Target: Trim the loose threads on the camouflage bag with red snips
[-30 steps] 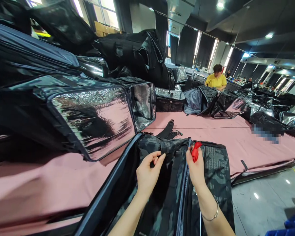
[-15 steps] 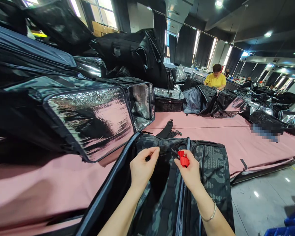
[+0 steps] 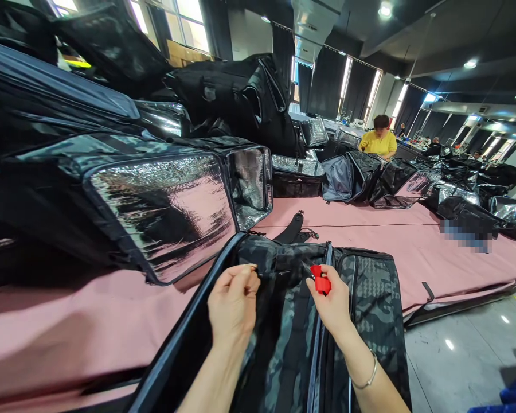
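Note:
A dark camouflage bag (image 3: pixel 279 332) lies in front of me, with grey-edged zipper seams running along it. Over its left part, my left hand (image 3: pixel 234 301) is closed in a pinch; whatever sits between the fingertips is too small to make out. My right hand (image 3: pixel 334 298) is wrapped round thread snips (image 3: pixel 322 285) with red on their handle, their dark blades pointing up and left above the bag. A black strap (image 3: pixel 291 228) lies just beyond the bag's far edge.
Bags with silver foil lining (image 3: pixel 167 212) stand close on the left, with more black bags (image 3: pixel 236 97) piled behind. The pink-covered table (image 3: pixel 370 229) carries other bags (image 3: pixel 356 175) farther off. A person in yellow (image 3: pixel 378 140) works there. Blue items (image 3: pixel 513 396) lie lower right.
My left hand has pulled left and slightly down, away from the snips, still pinched. My right hand with the snips has hardly moved.

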